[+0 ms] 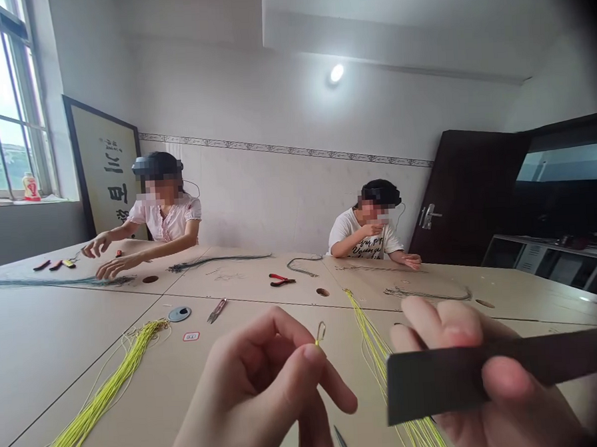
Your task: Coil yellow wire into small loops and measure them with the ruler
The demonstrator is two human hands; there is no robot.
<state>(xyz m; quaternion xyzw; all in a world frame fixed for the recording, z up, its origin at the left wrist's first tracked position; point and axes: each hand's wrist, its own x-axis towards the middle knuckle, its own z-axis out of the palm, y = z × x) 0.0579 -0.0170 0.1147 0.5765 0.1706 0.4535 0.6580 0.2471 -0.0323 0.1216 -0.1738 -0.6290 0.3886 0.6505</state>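
Fingers of the left hand (267, 385) pinched a small wire loop (320, 332); beside it, the right hand (487, 380) gripped a dark flat strip (491, 372).

The right hand (491, 380) runs off the bottom edge, its palm hidden behind the dark flat strip (486, 370), whose far end fades into the black vignette at right. The left hand (267, 392) is cut at the wrist (bottom edge), and the yellow cord (319, 342) it pinches vanishes behind the fingertips. Only the tip of a metal tool (343, 443) shows at the bottom, too little to identify.
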